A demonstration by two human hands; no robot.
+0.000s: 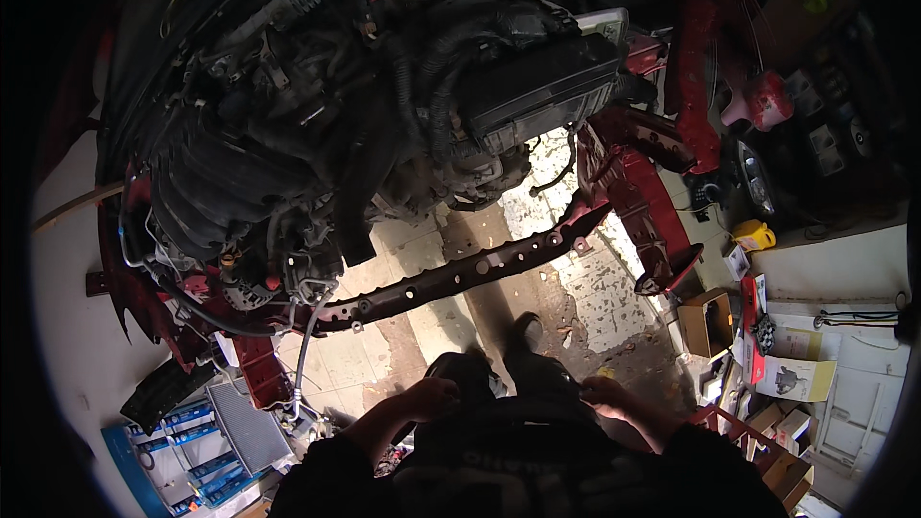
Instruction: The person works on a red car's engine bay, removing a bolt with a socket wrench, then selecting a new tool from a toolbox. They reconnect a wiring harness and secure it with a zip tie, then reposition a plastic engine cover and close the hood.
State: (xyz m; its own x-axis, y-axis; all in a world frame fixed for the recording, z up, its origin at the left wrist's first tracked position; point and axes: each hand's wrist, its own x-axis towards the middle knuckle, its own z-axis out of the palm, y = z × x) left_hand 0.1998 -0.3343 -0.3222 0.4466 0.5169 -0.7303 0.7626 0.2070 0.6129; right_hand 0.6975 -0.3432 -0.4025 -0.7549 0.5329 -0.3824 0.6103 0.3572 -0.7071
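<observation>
Head view: the person stands before a dark red car's opened front, with the left hand point(430, 399) by the left thigh and the right hand point(606, 396) by the right one. The fingers of both hands look partly curled, but whether they are clenched on anything I cannot tell. Nearest ahead of the hands is the crossbar point(436, 281), a dark, perforated strip spanning the car's front, well apart from both. Beyond it sits the engine point(249, 173), with a black box point(547, 86) to its right. Pale, worn floor tiles point(609, 297) show under the bar. At lower left, a grey finned panel point(247, 427) lies beside blue packages point(182, 432). Along the right side are a headlight point(754, 177), a yellow container point(754, 235) and an open cardboard box point(708, 321). One dark shoe point(527, 326) shows between the hands, farther forward.
</observation>
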